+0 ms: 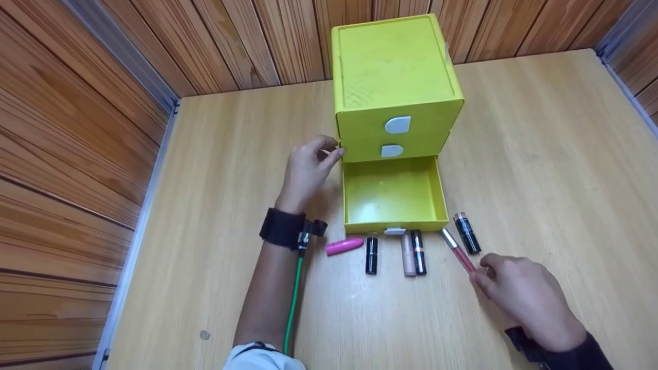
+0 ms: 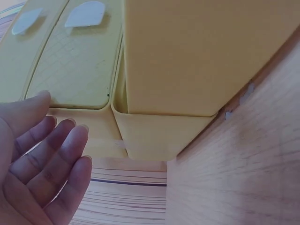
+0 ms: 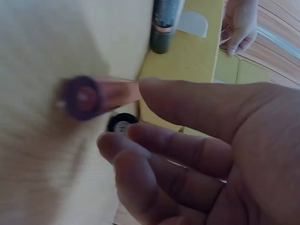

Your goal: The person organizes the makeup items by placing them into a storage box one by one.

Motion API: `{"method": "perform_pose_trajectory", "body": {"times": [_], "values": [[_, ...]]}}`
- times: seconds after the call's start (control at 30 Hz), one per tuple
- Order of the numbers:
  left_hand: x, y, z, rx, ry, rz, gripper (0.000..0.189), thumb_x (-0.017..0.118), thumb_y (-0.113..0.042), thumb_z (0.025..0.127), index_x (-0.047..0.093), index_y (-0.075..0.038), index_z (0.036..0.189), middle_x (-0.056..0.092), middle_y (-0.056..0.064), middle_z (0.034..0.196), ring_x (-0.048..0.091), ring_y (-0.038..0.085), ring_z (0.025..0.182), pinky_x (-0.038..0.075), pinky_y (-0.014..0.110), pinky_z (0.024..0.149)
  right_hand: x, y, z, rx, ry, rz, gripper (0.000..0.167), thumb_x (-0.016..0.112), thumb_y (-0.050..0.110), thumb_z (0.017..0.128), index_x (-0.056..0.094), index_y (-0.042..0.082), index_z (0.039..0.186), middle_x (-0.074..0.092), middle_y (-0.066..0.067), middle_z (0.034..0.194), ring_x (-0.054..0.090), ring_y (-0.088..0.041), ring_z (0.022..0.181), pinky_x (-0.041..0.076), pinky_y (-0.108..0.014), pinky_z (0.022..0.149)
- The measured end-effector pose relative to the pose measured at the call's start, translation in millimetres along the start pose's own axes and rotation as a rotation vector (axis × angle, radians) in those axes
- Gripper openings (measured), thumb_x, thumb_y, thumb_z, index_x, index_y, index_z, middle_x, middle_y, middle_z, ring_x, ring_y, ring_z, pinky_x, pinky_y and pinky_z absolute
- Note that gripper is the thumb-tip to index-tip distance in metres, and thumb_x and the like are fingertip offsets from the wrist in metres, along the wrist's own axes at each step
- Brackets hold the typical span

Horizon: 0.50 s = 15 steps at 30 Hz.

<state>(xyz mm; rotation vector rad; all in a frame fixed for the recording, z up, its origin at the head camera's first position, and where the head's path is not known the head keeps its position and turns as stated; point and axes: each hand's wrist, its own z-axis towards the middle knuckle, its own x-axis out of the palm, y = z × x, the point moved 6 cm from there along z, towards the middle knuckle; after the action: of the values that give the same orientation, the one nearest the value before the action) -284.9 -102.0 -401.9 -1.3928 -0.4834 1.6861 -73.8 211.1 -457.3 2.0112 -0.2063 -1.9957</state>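
My left hand is at the left front corner of a yellow drawer unit. In the left wrist view its thumb lies by a drawer front, and the loosely bent fingers are along the side wall. The bottom drawer is pulled out, with nothing seen inside. My right hand is at a slim pink lip gloss tube with a silver end. Its thumb touches the tube; a gap shows between thumb and fingers in the right wrist view. A black lipstick lies just beyond.
Before the drawer lie a bright pink tube, a black lipstick, a mauve tube and another black tube. Wood-plank walls border the table. A green cable runs along the left forearm.
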Motion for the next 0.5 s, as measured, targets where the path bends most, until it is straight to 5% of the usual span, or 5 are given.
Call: {"method": "perform_pose_trajectory", "body": {"times": [0.23,0.5], "values": [[-3.6,-1.6,0.6,0.044,-0.039,0.020,0.017,0.069,-0.023,0.092,0.069,-0.007,0.099,0.071,-0.001,0.091,0.064,0.010,0.073,0.052,0.019,0.067,12.5,-0.5,-2.3,0.020,0.051,0.025,0.016,0.077,0.018,0.082,0.065,0.010,0.076,0.049,0.006,0.060,0.041,-0.013,0.050,0.031,-0.031,0.043],[1.3,-1.2,1.2,0.028,-0.028,0.006,0.016,0.068,-0.024,0.093,0.069,-0.008,0.099,0.070,-0.003,0.091,0.063,0.008,0.075,0.052,0.019,0.069,7.1,-0.3,-4.9,0.050,0.141,0.049,0.012,0.073,0.019,0.085,0.068,0.009,0.081,0.051,0.006,0.062,0.042,-0.013,0.052,0.033,-0.030,0.045]]}}
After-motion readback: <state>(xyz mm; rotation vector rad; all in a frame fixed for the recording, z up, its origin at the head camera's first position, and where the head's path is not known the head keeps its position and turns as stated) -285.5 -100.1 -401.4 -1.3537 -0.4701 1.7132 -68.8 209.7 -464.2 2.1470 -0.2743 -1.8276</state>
